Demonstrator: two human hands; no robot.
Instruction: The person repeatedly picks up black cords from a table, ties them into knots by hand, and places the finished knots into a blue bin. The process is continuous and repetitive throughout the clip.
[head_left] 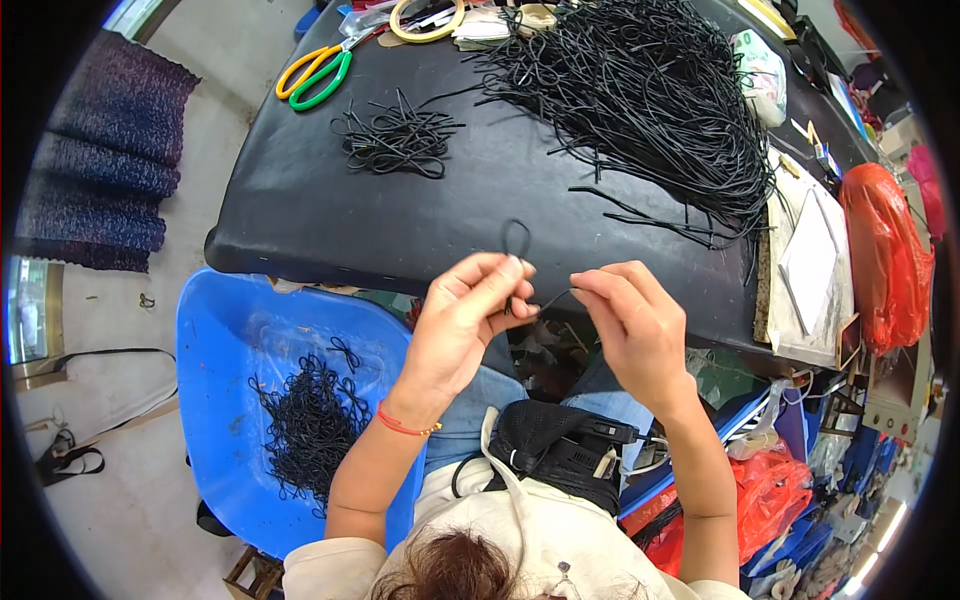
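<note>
Pinched between thumb and fingers of my left hand (470,305) is a thin black cord (517,236), a small loop of it standing up above the fingertips. My right hand (637,318), its fingertips pressed together, grips the cord's other end, which runs across the short gap between both hands. Both hands are in front of the near edge of a black padded table (480,215). On the table lie a small bundle of black cords (398,138) and, farther right, a large heap of long black cords (640,100).
At my left stands a blue plastic tub (215,400) holding a pile of knotted black cords (312,425). Scissors (318,76) with orange and green handles and a yellow tape roll (425,20) lie at the back. A red plastic bag (884,260) hangs at the right.
</note>
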